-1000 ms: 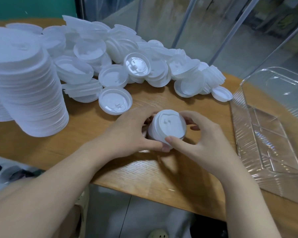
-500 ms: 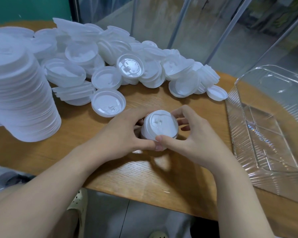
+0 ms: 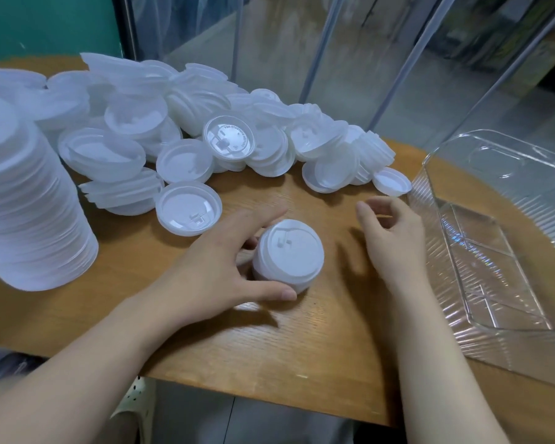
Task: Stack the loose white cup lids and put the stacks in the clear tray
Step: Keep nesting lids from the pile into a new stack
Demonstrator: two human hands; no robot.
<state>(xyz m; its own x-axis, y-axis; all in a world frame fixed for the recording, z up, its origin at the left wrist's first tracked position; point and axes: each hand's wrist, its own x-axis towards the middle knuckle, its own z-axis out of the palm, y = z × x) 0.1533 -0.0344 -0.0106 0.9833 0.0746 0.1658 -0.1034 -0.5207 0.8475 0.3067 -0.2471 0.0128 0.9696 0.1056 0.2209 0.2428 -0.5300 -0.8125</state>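
Stacking step: left hand [image 3: 218, 270] gripped short lid stack [image 3: 287, 254]; right hand [image 3: 390, 232], empty, fingers loosely curled, beside it. Next probably another loose lid.

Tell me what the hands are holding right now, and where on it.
The left hand holds a short stack of white lids by its sides, thumb near, fingers far. The right hand holds nothing.

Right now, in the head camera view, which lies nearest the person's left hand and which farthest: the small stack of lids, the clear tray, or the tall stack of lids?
1. Small stack of lids: gripped by the left hand.
2. Tall stack of lids: on the far left of the table.
3. Clear tray: far right, beyond the right hand.
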